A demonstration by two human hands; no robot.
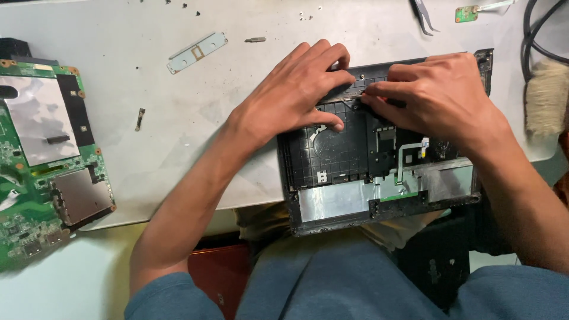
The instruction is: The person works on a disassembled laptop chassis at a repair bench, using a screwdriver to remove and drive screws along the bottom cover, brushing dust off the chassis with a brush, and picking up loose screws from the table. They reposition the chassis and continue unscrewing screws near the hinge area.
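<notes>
Black laptop casing (pixel 355 178) under both hands (pixel 296 95), touching.

A green circuit board (pixel 44 160) with silver shielding lies at the left edge of the white bench (pixel 178 154). A flat metal bracket (pixel 197 52), a short screwdriver bit (pixel 255 40) and a small dark clip (pixel 139 118) lie apart on the bench between them. At the far right are tweezers (pixel 425 16), a small green board (pixel 467 13), black cables (pixel 536 32) and a pale brush (pixel 546 98).
</notes>
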